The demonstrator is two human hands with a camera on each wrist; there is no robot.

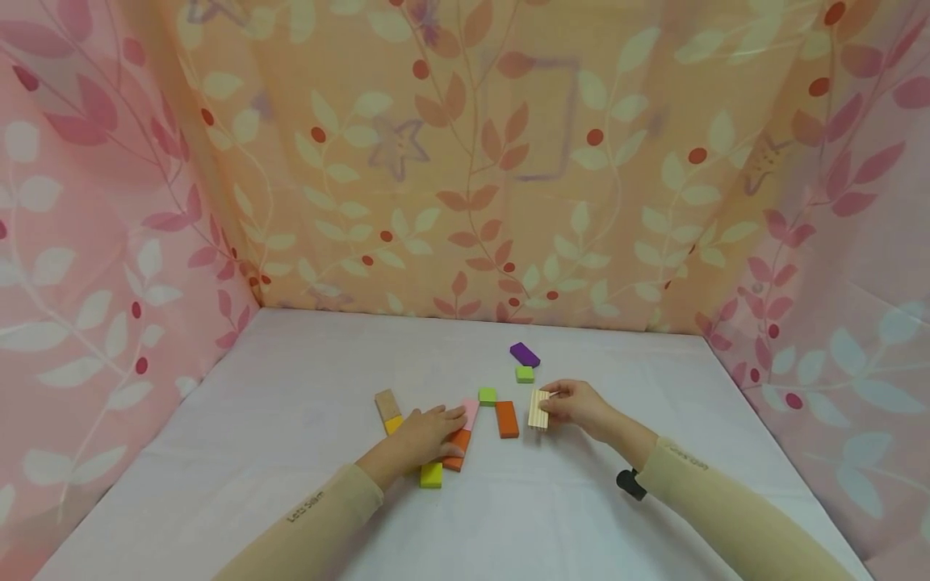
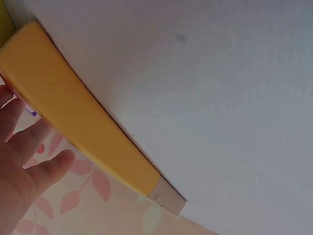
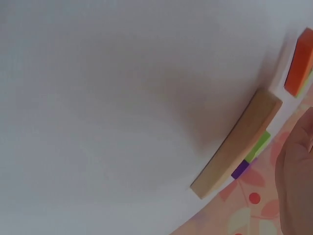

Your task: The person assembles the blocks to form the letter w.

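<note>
A white surface point(image 1: 254, 444) spread out beneath the hands, enclosed on three sides by leaf-printed cloth: an orange hanging point(image 1: 472, 161) at the back, marked with purple outlines, a left pink hanging point(image 1: 94, 202) and a right pink hanging point(image 1: 857, 242).

The pale block point(image 1: 536, 411) was right of centre, its long axis running mostly away from the person, far end leaning slightly rightward; in the right wrist view it slanted from upper right to lower left. Whether its underside touched the surface could not be told. The right hand point(image 1: 581, 407) had its fingers drawn nearly together, pinching the right edge.

Just to its left, a red-orange block point(image 1: 507, 420) pointed almost the same way, near a small green block point(image 1: 488, 396). Farther back lay a purple block point(image 1: 525, 354), set aslant.

The left hand point(image 1: 425, 436) rested, fingers extended and gripping nothing, over a pink block point(image 1: 471, 413) and an orange block point(image 1: 461, 440). Beside it, a yellow block point(image 2: 83, 112) met a tan block point(image 1: 387, 402) end to end.
</note>
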